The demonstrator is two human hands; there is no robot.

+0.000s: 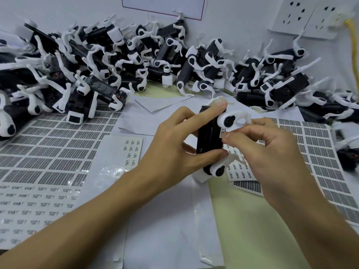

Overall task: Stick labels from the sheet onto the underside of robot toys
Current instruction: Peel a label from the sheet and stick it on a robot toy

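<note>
A black robot toy with white legs is held above the table's middle, its dark underside turned up toward me. My left hand grips it, the index finger over its far end and the thumb at its near end. My right hand pinches a small white label at the right edge of the toy's underside. A label sheet lies on the table just below the toy and is partly hidden by my right hand. Another label sheet lies to the left of my left hand.
A big heap of black-and-white robot toys runs along the wall from left to right. Printed label sheets cover the table on the left, and more label sheets lie on the right. Wall sockets and a yellow cable sit top right.
</note>
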